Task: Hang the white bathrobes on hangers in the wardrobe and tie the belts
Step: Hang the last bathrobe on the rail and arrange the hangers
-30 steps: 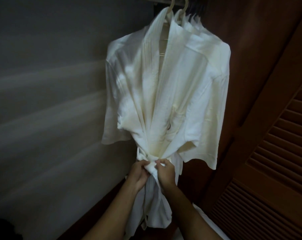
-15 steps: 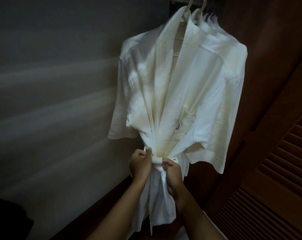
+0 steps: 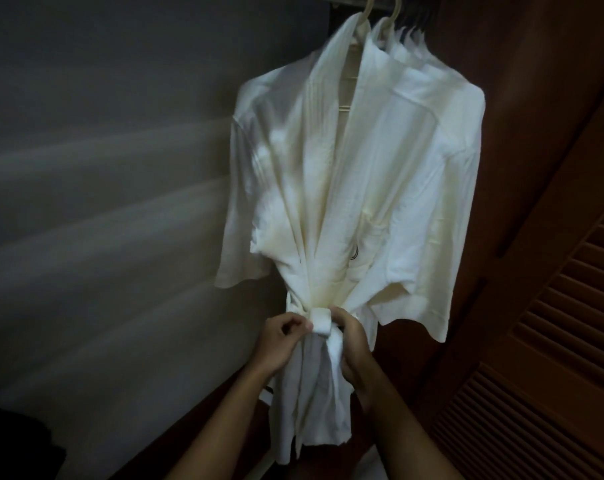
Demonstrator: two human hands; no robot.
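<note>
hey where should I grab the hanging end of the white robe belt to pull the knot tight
Take the loose white cloth belt tail just under the knot, coming from the front right, where the right hand already holds it. It hangs straight down there, so a downward pull likely cinches it.

my one head camera looks forward and slightly up, close to the white cotton bathrobe (image 3: pixel 345 188) hanging at centre; grey wall left of it, brown louvred wooden door (image 3: pixel 549 341) right.

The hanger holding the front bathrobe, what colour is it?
Cream or pale beige, seen in the head view: the hanger nearly matches the white bathrobe.
</note>
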